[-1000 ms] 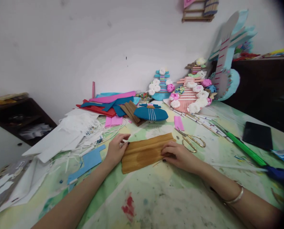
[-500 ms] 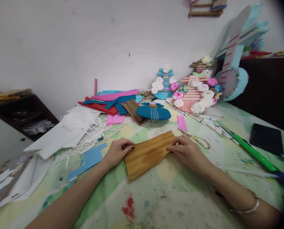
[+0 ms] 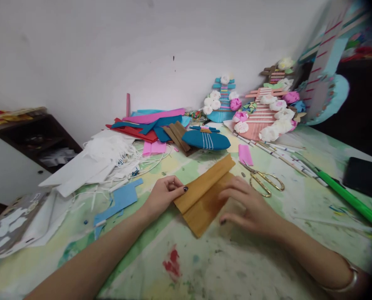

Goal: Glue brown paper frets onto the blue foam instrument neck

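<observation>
A mustard-brown sheet of crepe paper (image 3: 201, 200) with a lengthwise crease lies tilted over the table in front of me. My left hand (image 3: 165, 196) pinches its left edge between thumb and fingers. At the right edge is my right hand (image 3: 247, 204), fingers spread and thumb apart, with the fingertips over or just beside the paper; whether they touch it I cannot tell. Gold-handled scissors (image 3: 262, 179) lie just beyond my right hand, close to a small pink paper piece (image 3: 245, 154).
White sheets and strings (image 3: 107, 154) and a cut blue piece (image 3: 125, 199) lie left. Coloured paper (image 3: 154, 121) and a teal lute-shaped craft (image 3: 206, 141) sit behind. A green cutter (image 3: 348, 198) and black tablet-like object (image 3: 365, 177) are right; flowered lute crafts (image 3: 257, 121) stand at the back.
My right hand has let go of the paper's right edge and spread its fingers. The crepe paper is turned more steeply and now shows a clear crease. The view has shifted slightly.
</observation>
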`<state>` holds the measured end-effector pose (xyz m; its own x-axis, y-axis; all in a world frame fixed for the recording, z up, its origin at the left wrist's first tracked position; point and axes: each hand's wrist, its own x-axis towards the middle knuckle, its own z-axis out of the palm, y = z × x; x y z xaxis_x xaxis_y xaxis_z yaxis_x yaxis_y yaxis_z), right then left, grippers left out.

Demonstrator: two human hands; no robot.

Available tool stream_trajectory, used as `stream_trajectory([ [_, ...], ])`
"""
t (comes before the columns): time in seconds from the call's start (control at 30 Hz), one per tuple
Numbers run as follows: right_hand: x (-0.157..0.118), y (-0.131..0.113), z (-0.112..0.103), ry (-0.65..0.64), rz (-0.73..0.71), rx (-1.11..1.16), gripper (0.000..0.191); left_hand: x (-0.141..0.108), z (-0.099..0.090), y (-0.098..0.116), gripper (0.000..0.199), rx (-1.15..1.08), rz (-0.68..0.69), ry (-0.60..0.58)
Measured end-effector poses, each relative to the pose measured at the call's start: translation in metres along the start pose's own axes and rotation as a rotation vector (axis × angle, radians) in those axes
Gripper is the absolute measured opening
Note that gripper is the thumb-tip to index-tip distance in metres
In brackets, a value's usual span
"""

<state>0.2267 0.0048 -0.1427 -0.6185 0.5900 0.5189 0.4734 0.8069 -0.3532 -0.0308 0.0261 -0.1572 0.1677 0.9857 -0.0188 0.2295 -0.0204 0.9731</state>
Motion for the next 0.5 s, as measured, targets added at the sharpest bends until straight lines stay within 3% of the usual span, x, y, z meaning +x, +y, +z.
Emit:
stream_trajectory([
  [0.1,0.004,-0.018,0.008,-0.239,-0.061,0.024,0.05,-0.007,0.012,0.005,0.029,-0.085,-0.045,-0.035],
  [0.2,0.005,-0.022,0.014,-0.329,-0.031,-0.013,0.039,-0.011,0.018,0.008,0.03,-0.187,-0.106,-0.077],
  [0.27,0.006,-0.021,0.016,-0.327,-0.019,-0.017,0.035,-0.012,0.019,0.01,0.029,-0.307,-0.161,-0.071],
  [0.4,0.005,-0.023,0.016,-0.213,0.027,-0.002,0.051,-0.016,0.025,0.017,0.02,-0.548,-0.232,-0.033],
  [0.5,0.004,-0.028,0.016,-0.069,0.049,-0.025,0.04,-0.022,0.029,0.023,0.019,-0.637,-0.26,-0.134],
])
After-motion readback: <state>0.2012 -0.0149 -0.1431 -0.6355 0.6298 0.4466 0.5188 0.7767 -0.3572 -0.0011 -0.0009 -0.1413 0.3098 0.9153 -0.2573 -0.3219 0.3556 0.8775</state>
